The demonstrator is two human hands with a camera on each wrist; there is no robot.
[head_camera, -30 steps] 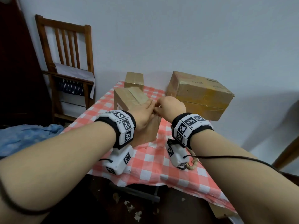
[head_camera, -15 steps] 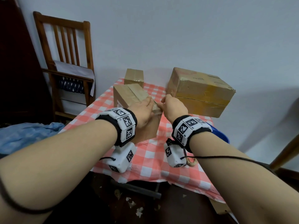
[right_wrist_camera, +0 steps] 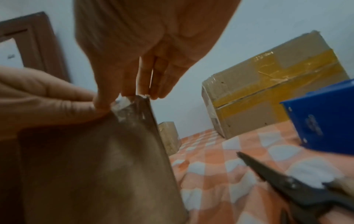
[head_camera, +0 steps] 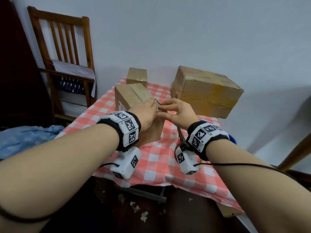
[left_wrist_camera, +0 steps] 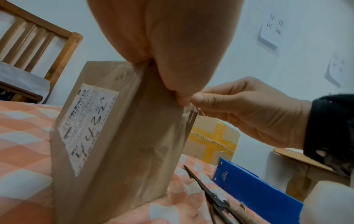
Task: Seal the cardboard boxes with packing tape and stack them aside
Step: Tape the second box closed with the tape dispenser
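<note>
Comparing with a second ago: found right hand rolled from knuckles-up against the left hand to palm-inward, and drawn slightly rightward along the near top edge of the box; fingers now pinching the loose end of the tape at the top right corner, thumb against forefinger, seen most plainly from the left wrist; left hand kept flat on the box top, fingers straight, pressing the strip down and grasping nothing; box unmoved, upright at mid counter, label side to the left. Judged as the strip's tail being folded over the edge and rubbed down; sealing of this box close to done, stacking not yet begun.

Checked edges and room: frayed tape at that corner, liable to lift if not pressed home; scissors just right of the box base, blades pointing past it, lying under the right wrist; blue notebook just beyond them; big box, already taped, well apart at back right by the wall; small box just behind; bare cloth left of the box and along the near edge; chair off the counter's left; lifting away upward or leftward judged the freest path.
</note>
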